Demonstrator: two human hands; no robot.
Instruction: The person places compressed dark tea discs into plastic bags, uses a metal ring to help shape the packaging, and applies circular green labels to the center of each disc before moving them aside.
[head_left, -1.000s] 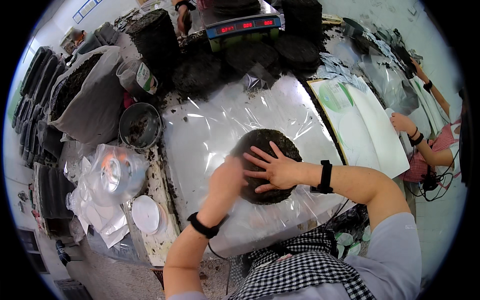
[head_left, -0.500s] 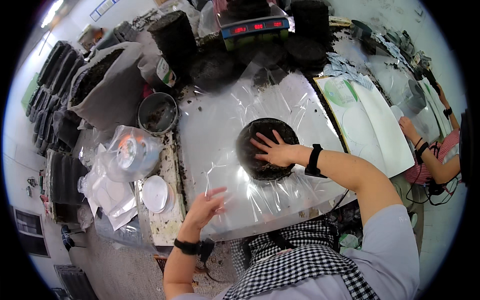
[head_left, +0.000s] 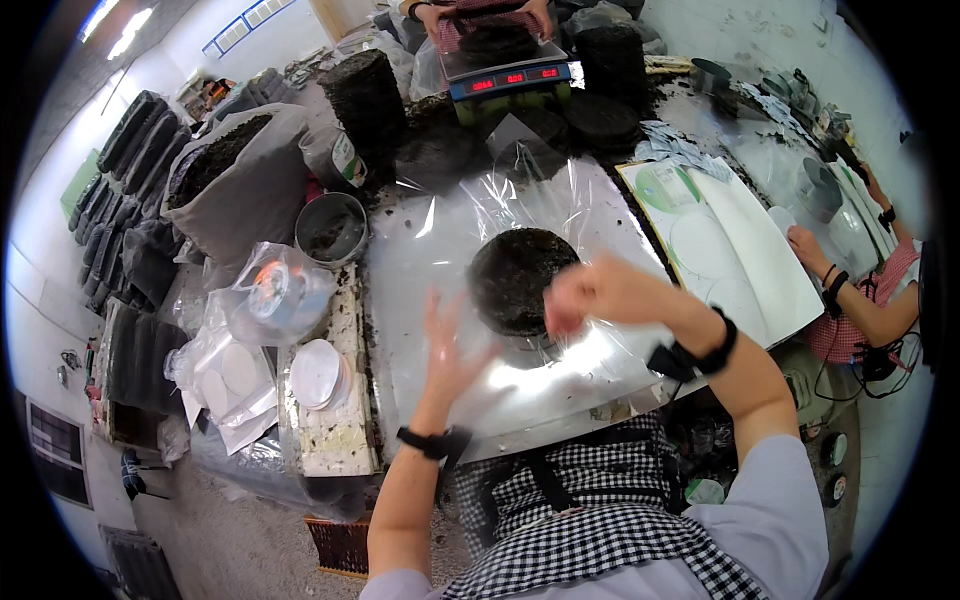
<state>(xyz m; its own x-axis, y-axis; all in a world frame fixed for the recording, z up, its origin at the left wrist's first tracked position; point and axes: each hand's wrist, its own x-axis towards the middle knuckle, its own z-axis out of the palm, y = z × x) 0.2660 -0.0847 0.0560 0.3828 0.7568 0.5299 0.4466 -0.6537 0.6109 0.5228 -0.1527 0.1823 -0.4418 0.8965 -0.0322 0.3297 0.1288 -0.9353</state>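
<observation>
A round, dark cake of pressed leafy material (head_left: 522, 275) lies on a sheet of clear plastic film (head_left: 420, 250) spread over the pale worktop. At the cake's right edge is my right hand (head_left: 610, 298), its fingers curled and smeared by motion; whether it touches the cake or pinches anything I cannot tell. My left hand (head_left: 450, 350) hovers over the film at the cake's lower left, blurred, fingers spread and nothing seen in it.
Behind the film stand a digital scale (head_left: 510, 80) and a tall dark stack of cakes (head_left: 365, 98). Leftward are a metal pot (head_left: 332, 230), a full sack (head_left: 240, 165) and white round discs (head_left: 318, 374). Printed paper sheets (head_left: 715, 235) lie right, near a co-worker's hand (head_left: 808, 248).
My right hand has lifted from flat on top of the cake to its right edge, fingers curling. My left hand has moved up and right toward the cake. Another person's hands now show behind the scale.
</observation>
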